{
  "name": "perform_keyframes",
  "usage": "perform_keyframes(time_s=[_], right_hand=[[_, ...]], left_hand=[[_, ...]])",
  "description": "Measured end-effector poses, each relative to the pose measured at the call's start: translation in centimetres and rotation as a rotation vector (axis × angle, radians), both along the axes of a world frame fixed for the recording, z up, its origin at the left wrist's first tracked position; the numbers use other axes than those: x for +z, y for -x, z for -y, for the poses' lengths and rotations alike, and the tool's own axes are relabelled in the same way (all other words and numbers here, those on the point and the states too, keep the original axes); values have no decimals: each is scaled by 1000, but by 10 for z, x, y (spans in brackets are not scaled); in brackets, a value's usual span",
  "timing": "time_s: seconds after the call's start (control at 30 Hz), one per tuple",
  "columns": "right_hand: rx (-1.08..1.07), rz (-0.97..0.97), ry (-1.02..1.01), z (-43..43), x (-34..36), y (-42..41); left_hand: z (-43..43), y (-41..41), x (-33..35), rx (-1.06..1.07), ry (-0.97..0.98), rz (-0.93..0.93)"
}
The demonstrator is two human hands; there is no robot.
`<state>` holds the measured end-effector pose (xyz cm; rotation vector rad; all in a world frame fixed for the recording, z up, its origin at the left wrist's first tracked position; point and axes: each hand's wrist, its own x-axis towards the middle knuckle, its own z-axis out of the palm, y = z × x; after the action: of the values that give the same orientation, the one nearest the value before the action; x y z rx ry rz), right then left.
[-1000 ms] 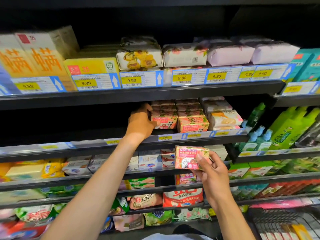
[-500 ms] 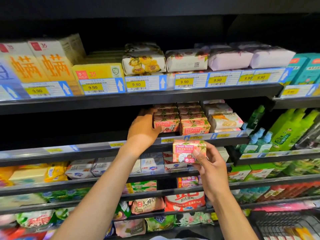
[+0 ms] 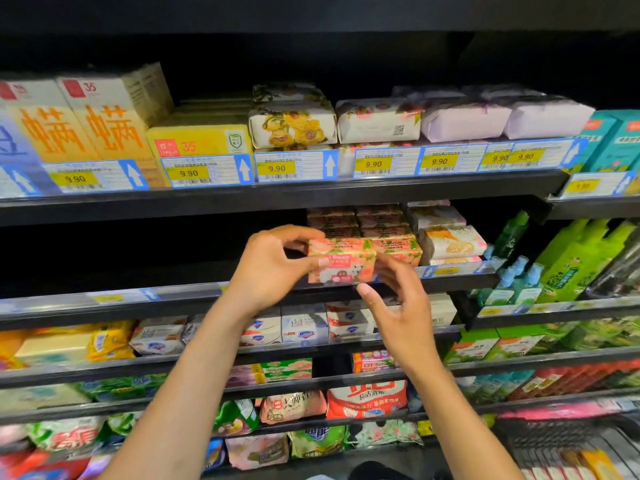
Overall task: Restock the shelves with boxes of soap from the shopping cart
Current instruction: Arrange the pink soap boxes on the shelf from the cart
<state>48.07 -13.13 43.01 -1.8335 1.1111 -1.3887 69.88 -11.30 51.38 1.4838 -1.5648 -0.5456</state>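
A pink and orange goat soap box (image 3: 341, 259) is held level in front of the second shelf's (image 3: 114, 299) front rail. My left hand (image 3: 270, 268) pinches its left end, thumb on the front face and fingers over the top. Just below and right of the box is my right hand (image 3: 398, 306), fingers loosely spread by the box's right end and thumb under its lower edge. Stacks of the same soap boxes (image 3: 381, 230) stand on that shelf right behind the held box. The shelf to the left of the stacks is dark and bare.
Wrapped soap bars (image 3: 450, 242) lie right of the stacks, with green bottles (image 3: 581, 261) further right. The top shelf carries boxed and wrapped soaps (image 3: 292, 124) behind price tags. Lower shelves hold more soap packs. The shopping cart's wire basket (image 3: 571, 445) shows at the bottom right.
My right hand raised the soap box from the third shelf's height to the second shelf. My left hand left the stack and took the box's left end; my right hand's grip loosened.
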Motion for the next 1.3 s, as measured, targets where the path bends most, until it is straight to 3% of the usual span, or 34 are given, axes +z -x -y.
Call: perform_keyframes(time_s=[0.07, 0.13, 0.33, 0.53, 0.7, 0.93, 1.1, 1.2, 1.3], right_hand=[[-92, -289, 304, 8, -17, 7], [-85, -477, 460, 16, -29, 11], [-51, -764, 490, 27, -54, 16], [-79, -793, 510, 27, -62, 17], [-100, -771, 490, 27, -64, 15], [-70, -780, 450, 21, -62, 14], [-107, -857, 404, -4, -52, 21], [-176, -876, 315, -36, -58, 37], [-267, -881, 160, -75, -69, 65]], left_hand=[[8, -5, 0, 43, -1, -13], [16, -7, -2, 67, -10, -17], [33, -1, -17, 99, -32, 135], [40, 1, -35, 109, 9, 356], [38, 4, -42, 99, -21, 368], [30, 6, -41, 114, -3, 606], [6, 6, -47, 74, 146, 753], [-19, 18, -56, 25, 258, 723], [-42, 37, -77, -164, 302, 675]])
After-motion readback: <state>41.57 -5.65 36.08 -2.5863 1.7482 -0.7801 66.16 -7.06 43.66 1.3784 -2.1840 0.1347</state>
